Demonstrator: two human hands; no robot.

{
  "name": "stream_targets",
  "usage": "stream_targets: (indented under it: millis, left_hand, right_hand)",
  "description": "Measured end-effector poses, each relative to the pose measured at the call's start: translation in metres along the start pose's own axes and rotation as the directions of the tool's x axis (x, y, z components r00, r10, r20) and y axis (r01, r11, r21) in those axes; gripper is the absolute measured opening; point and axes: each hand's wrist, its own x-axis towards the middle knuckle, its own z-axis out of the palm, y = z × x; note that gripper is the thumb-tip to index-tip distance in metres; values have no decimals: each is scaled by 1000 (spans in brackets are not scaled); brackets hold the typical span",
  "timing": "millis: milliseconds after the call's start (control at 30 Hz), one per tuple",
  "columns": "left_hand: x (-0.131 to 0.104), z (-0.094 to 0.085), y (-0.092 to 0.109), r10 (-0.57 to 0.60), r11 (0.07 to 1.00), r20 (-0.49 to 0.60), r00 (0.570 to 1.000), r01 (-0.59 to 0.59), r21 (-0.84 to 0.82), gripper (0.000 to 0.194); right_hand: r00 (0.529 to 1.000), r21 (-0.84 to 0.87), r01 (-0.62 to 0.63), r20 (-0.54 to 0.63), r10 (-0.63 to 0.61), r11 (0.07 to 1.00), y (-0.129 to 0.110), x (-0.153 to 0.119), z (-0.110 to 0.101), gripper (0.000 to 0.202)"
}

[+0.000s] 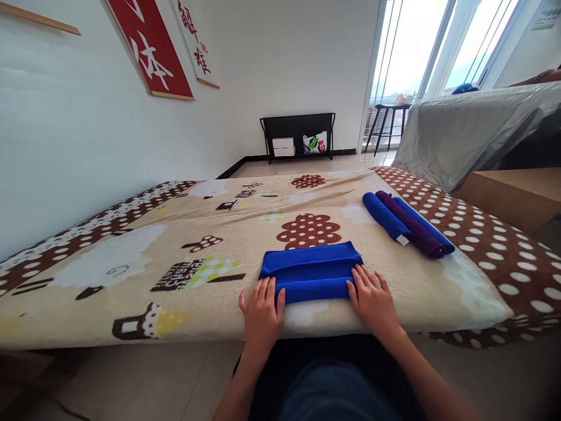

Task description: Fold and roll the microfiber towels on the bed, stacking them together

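Left hand (263, 313) lay palm down on the near left corner of the cloth, thumb apart from fingers; right hand (374, 298) rested on the right end, fingers curled over it. Couldn't tell whether either pinched the fabric underneath. Between the hands: a bright blue rectangular fabric cloth (313, 272), near part doubled into a thick band, a ridge beyond it, far strip flatter.

Folding or rolling looked like the step. Judged best: equal pressure from both hands, band straight, ends level, since one hand leading would probably skew it. The plush cream blanket (239, 234) with printed shapes, under the cloth, looked soft and likely to drag or bunch, so light contact seemed wiser.

Beyond the right hand, well clear of it: a blue cloth roll with a white tag (384, 215), a dark purple cloth roll (409, 224) and another blue roll (427, 225), side by side.
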Motion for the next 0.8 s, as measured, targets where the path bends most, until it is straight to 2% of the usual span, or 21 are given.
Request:
stream_targets:
  millis: [100, 167, 233, 300, 333, 433, 567, 667, 800]
  left_hand:
    - [7, -1, 22, -39, 999, 7, 999, 39, 3, 39]
    - [14, 0, 42, 55, 997, 81, 995, -50, -63, 40]
    - [22, 2, 58, 193, 973, 167, 967, -168, -156, 41]
    - [29, 5, 66, 270, 951, 214, 939, -226, -212, 42]
    - [31, 7, 65, 269, 951, 218, 938, -223, -215, 42]
    - [33, 9, 51, 185, 974, 189, 964, -154, -169, 43]
    - [24, 7, 18, 81, 992, 122, 989, -68, -106, 42]
    - [13, 4, -4, 45, 995, 56, 997, -40, -93, 39]
    - [5, 0, -12, 5, 996, -8, 1000, -6, -83, 33]
  right_hand:
    - [1000, -6, 26, 13, -26, 1000, -21, 2, -5, 42]
    - [994, 72, 96, 51, -100, 993, -40, 7, -6, 42]
    - [981, 169, 156, 91, -173, 973, -56, 13, -4, 43]
    - [977, 219, 151, 113, -178, 964, -66, 20, -1, 43]
    - [980, 221, 132, 119, -161, 966, -68, 23, 0, 43]
    - [988, 182, 65, 123, -88, 981, -59, 29, 3, 44]
    - [994, 108, -11, 108, -1, 994, -29, 26, 3, 45]
    - [996, 61, -36, 83, 31, 998, -9, 18, 4, 44]
    - [998, 6, -43, 56, 43, 999, -2, 14, 3, 43]
